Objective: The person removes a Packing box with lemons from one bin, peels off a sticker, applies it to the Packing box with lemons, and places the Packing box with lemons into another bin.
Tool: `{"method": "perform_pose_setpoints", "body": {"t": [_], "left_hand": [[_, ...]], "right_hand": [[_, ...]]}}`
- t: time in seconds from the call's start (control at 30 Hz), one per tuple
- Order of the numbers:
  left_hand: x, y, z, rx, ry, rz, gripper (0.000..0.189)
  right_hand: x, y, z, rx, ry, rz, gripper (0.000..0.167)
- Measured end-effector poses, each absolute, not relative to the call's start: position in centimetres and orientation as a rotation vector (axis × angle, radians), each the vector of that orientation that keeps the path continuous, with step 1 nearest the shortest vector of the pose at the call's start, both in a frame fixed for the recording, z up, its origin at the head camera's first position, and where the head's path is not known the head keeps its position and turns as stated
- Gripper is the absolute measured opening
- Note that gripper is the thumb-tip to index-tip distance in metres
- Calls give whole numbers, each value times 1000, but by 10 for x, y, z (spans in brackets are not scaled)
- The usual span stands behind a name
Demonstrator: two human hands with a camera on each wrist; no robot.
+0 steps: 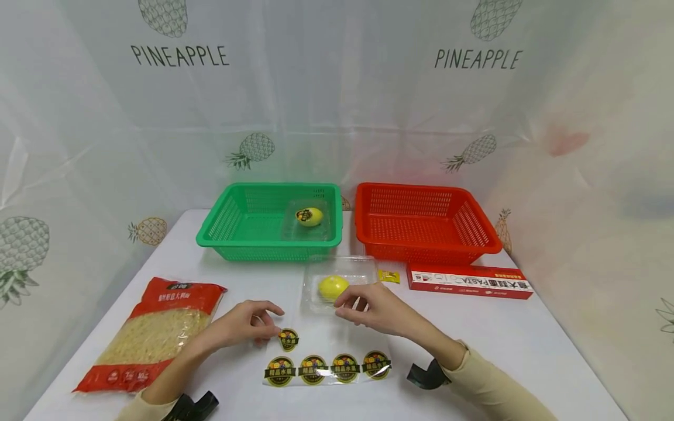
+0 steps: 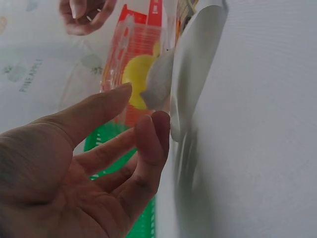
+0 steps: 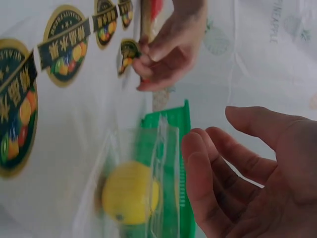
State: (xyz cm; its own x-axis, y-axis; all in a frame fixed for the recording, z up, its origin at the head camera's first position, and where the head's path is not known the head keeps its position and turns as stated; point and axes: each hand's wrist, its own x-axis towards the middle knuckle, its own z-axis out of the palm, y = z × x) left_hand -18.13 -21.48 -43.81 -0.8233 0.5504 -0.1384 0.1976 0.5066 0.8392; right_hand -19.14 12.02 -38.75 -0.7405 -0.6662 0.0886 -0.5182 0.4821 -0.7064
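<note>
My left hand [image 1: 247, 324] is at the left edge of a clear sticker sheet [image 1: 337, 342]. Its fingertips pinch one end of a round black-and-gold fruit sticker [image 1: 289, 340]. In the left wrist view that sticker's pale back [image 2: 159, 82] stands up from the sheet. Several more stickers [image 1: 313, 369] line the sheet's near edge. Beyond it, a clear plastic box [image 1: 360, 269] holds a yellow lemon [image 1: 332, 287]. Over the box's near right corner hovers my right hand [image 1: 376, 307], fingers relaxed and bent, holding nothing.
At the back stand a green basket [image 1: 247, 252], holding another boxed lemon [image 1: 312, 217] with a sticker, and a red basket [image 1: 421, 248]. A red pasta box [image 1: 468, 282] and a small yellow packet [image 1: 389, 276] lie right. A pasta bag [image 1: 158, 333] lies left.
</note>
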Motion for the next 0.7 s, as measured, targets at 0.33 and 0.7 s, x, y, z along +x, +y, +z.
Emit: {"method": "perform_pose_setpoints", "body": {"t": [0.33,0.7], "left_hand": [[-177,-209,-444,611,2329,1280,36],[-178,-207,-453,605,2332,1267,30]], "right_hand": [[-187,85,-418,-1172,2439,-900,15],[-185,65,-426,-1180,2367,-772,26]]}}
